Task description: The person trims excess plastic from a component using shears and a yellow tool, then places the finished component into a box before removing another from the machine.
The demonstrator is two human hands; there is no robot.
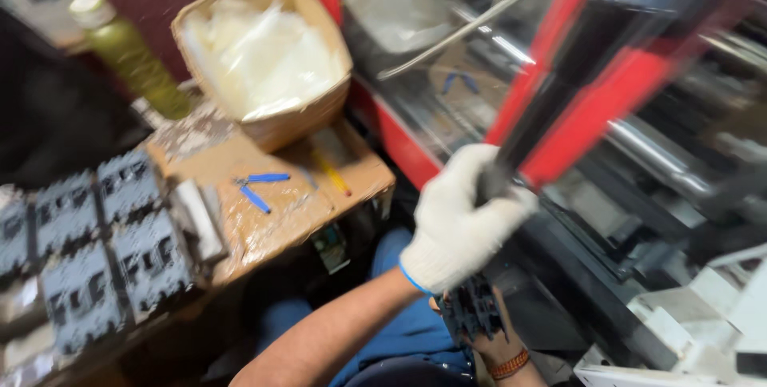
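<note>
The left hand [463, 219] in a white knit glove grips the stiff black bar handle [551, 99]. Below it, the bare right hand [491, 339] holds a hard, light, dark plastic block [471, 311] by its sides.

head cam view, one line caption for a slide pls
Gloved left hand grips a black lever handle on a red machine; bare right hand holds a dark moulded part.

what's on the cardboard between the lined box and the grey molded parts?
Head view: blue plastic clips and a yellow strip lie on the taped cardboard top, between the lined cardboard box and the grey molded parts.
</note>
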